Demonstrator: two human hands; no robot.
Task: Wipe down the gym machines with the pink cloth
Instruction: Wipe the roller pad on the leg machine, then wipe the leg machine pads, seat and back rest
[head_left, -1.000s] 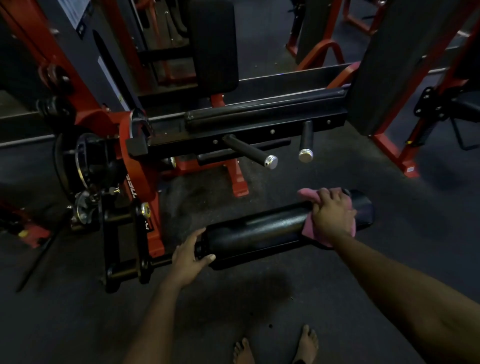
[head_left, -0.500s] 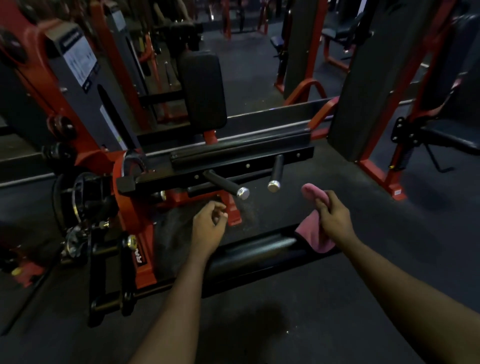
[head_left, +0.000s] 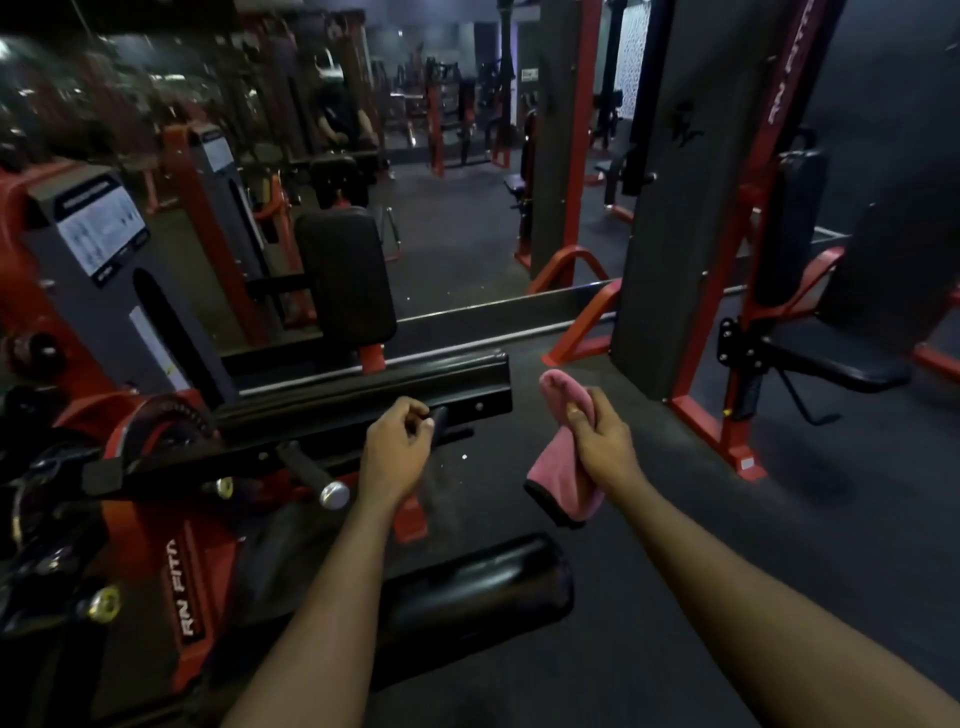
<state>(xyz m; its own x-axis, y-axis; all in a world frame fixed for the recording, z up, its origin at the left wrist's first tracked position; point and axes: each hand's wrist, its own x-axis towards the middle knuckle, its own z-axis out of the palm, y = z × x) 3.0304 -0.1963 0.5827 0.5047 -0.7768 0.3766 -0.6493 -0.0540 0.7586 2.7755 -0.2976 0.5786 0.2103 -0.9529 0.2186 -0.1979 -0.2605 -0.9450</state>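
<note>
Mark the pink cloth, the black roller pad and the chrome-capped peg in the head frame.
pink cloth (head_left: 563, 480), head view, hanging lower fold.
black roller pad (head_left: 483, 587), head view, top of cylinder.
chrome-capped peg (head_left: 309, 472), head view, black mid shaft.

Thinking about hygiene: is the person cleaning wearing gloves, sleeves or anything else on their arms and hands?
No. The left hand and right hand are bare, ungloved. Both forearms are uncovered to the frame's edge: no sleeves, watch or wristband. No rings show in this dim light.

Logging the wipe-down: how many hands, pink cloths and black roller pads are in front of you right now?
Hands: 2 (left hand, right hand)
Pink cloth: 1
Black roller pad: 1
Total: 4
</note>
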